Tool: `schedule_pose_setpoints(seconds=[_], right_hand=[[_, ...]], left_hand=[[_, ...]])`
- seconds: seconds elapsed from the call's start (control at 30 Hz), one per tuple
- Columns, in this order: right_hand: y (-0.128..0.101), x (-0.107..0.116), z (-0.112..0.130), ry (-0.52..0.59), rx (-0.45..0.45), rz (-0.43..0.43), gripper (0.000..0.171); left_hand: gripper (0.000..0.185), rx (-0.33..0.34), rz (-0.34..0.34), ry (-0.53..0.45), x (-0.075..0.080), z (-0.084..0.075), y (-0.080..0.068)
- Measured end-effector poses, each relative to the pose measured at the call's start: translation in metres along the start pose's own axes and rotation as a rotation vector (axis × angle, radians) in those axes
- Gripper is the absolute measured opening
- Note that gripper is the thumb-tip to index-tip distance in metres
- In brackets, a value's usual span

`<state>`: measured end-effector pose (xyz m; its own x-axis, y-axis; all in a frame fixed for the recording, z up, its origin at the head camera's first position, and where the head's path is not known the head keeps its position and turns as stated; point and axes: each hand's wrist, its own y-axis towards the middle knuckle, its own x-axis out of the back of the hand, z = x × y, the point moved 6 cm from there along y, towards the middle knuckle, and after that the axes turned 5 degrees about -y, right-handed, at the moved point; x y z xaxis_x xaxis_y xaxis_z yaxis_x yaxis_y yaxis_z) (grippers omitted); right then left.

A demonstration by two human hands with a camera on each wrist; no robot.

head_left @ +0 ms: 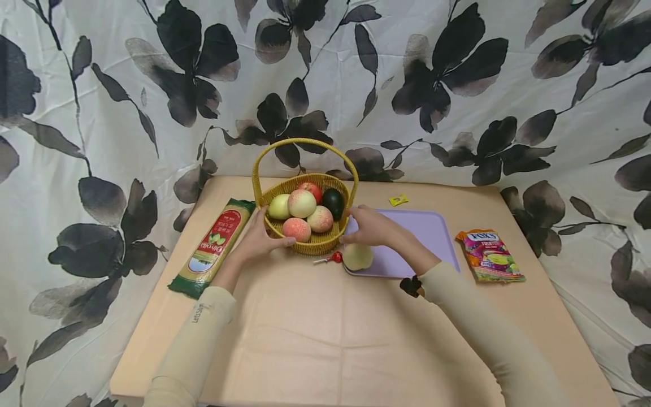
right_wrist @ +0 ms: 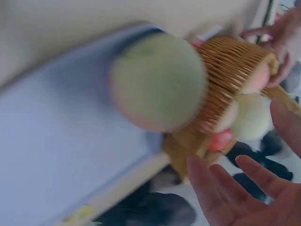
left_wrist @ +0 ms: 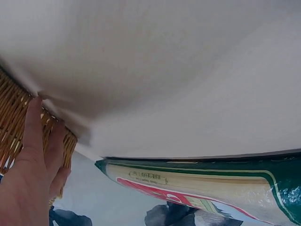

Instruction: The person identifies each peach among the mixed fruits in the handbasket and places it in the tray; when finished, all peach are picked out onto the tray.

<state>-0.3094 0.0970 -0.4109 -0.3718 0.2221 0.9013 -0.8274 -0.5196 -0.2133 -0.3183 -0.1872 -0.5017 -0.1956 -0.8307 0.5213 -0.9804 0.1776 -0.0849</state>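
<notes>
A yellow wicker basket (head_left: 317, 247) with a tall arched handle stands toward the back of the table. It holds several peaches (head_left: 302, 203), a pale green fruit (head_left: 279, 207), a red fruit (head_left: 311, 191) and a dark green avocado-like fruit (head_left: 333, 203). My left hand (head_left: 259, 237) touches the basket's left side; in the left wrist view its extended fingers (left_wrist: 33, 122) lie along the weave. At the basket's right side is my right hand (head_left: 373, 226), its fingers spread and nothing in them in the right wrist view. Below it, a pale peach (head_left: 357, 257) sits at the tray's left edge.
The lilac tray (head_left: 432, 237) lies right of the basket, partly under my right forearm. A red lollipop-like item (head_left: 334, 258) lies before the basket. A long green-ended pasta packet (head_left: 213, 249) is at left, a candy bag (head_left: 490, 255) at right, a small yellow wrapper (head_left: 398, 200) behind.
</notes>
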Motion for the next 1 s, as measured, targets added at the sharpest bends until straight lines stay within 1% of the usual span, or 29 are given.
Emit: schedule_pose_setpoints(seconds=[0.1, 0.17, 0.27, 0.37, 0.5, 0.67, 0.8, 1.0], right_hand=[[0.016, 0.015, 0.020, -0.015, 0.032, -0.046, 0.061], [0.029, 0.022, 0.032, -0.026, 0.051, -0.063, 0.058], [0.049, 0.029, 0.047, -0.050, 0.075, -0.073, 0.052], [0.067, 0.031, 0.060, -0.087, 0.101, -0.075, 0.051], [0.086, 0.027, 0.073, -0.141, 0.117, -0.043, 0.057], [0.102, 0.014, 0.082, -0.213, 0.073, 0.011, 0.061], [0.109, 0.008, 0.087, -0.279, 0.048, -0.004, 0.058], [0.116, 0.000, 0.089, -0.313, 0.047, -0.042, 0.054]], left_hand=[[0.133, 0.001, -0.006, 0.000, 0.002, 0.002, 0.000], [0.133, 0.002, -0.008, -0.008, 0.003, 0.003, 0.000], [0.135, 0.013, -0.004, -0.022, 0.002, 0.006, 0.000], [0.134, 0.023, 0.000, -0.031, 0.001, 0.006, -0.001], [0.130, 0.017, -0.001, -0.045, 0.001, 0.004, -0.003], [0.129, -0.003, -0.003, -0.060, -0.001, 0.003, -0.002], [0.129, -0.001, -0.010, -0.051, -0.001, 0.005, -0.001], [0.131, -0.013, -0.012, -0.048, 0.000, 0.001, -0.001]])
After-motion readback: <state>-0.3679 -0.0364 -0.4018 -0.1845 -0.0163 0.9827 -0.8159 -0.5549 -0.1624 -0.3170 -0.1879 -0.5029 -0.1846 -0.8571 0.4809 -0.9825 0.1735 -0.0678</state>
